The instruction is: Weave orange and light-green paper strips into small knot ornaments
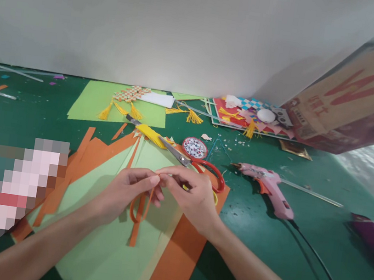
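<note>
My left hand (134, 188) and my right hand (190, 191) meet near the middle, both closed in a pinch at the fingertips. Between them they hold an orange paper strip (148, 204), which hangs down in a curved loop under my left fingers. Another straight orange strip (134, 234) shows below the loop, over the light green paper (95, 247). Just beyond my right hand lie red-handled scissors (184, 159), with a yellow cutter (151, 135) beside their tip. The exact point where the fingertips meet is small and partly hidden.
A pink glue gun (271, 184) with a black cord lies at right. Orange paper (169, 267) lies under the green sheet. A round bead container (195, 147) stands beyond the scissors. Tasselled woven pieces (132, 94) lie at the back, and a paper bag (349, 98) at back right.
</note>
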A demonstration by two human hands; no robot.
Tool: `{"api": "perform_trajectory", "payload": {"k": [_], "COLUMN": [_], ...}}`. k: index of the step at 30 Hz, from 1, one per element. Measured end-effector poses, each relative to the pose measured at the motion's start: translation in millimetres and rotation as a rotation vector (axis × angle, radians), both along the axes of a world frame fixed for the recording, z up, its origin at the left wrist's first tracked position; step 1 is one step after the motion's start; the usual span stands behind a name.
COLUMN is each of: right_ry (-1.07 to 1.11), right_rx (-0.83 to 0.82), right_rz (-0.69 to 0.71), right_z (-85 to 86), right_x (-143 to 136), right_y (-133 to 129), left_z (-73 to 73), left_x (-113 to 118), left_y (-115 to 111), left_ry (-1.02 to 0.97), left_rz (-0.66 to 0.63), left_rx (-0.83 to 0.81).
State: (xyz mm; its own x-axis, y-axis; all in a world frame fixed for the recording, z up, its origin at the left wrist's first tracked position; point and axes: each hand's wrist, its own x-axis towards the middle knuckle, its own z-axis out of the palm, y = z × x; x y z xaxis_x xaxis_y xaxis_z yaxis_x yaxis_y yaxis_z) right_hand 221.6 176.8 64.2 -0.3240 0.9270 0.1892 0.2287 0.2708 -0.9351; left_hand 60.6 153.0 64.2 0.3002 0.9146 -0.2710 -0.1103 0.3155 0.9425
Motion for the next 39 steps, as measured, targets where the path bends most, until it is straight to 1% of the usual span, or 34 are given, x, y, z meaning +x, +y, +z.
{"api": "perform_trajectory", "payload": {"k": [4, 6, 8, 11, 18, 21, 25, 27, 28, 31, 33, 35, 37, 39], "right_ry": [0.002, -0.012, -0.036, -0.058, -0.035, -0.019, 0.013, 0.010, 0.009, 0.044, 0.126, 0.220, 0.299, 0.348], "right_rx": [0.013, 0.032, 0.067, 0.161, 0.439, 0.484, 0.493, 0.447, 0.396, 0.138, -0.046, -0.195, -0.296, -0.355], "right_rz": [0.012, -0.009, -0.047, -0.076, -0.015, 0.006, 0.035, 0.047, 0.055, 0.093, 0.152, 0.240, 0.315, 0.347], "right_z": [2.9, 3.6, 3.7, 3.5, 3.4, 4.0, 2.5, 1.3, 0.9, 1.8, 3.8, 6.3, 8.3, 9.2], "right_x": [-1, -1, -1, 1, 3, 3, 1, 1, 2, 2, 3, 3, 4, 4], "right_y": [0, 0, -1, -2, -3, -3, -3, -3, -3, -1, 1, 4, 6, 6], "left_z": [1.7, 3.8, 6.5, 9.8, 10.9, 11.5, 12.6, 12.6, 12.2, 8.9, 5.4, 2.1, -0.4, -1.8], "left_x": [0, 1, 2, 3, 4, 4, 4, 4, 3, 1, 0, -2, -3, -4], "left_y": [0, 0, -1, -3, -6, -5, -4, -5, -5, -5, -5, -4, -4, -4], "left_ry": [0.036, 0.083, 0.140, 0.187, 0.239, 0.250, 0.225, 0.198, 0.185, 0.141, 0.096, 0.041, -0.008, -0.044], "left_rz": [0.008, 0.021, 0.047, 0.067, 0.056, 0.060, 0.056, 0.045, 0.041, 0.037, 0.014, -0.018, -0.045, -0.064], "left_rx": [0.013, 0.054, 0.113, 0.181, 0.223, 0.239, 0.248, 0.247, 0.242, 0.220, 0.216, 0.212, 0.193, 0.171]}}
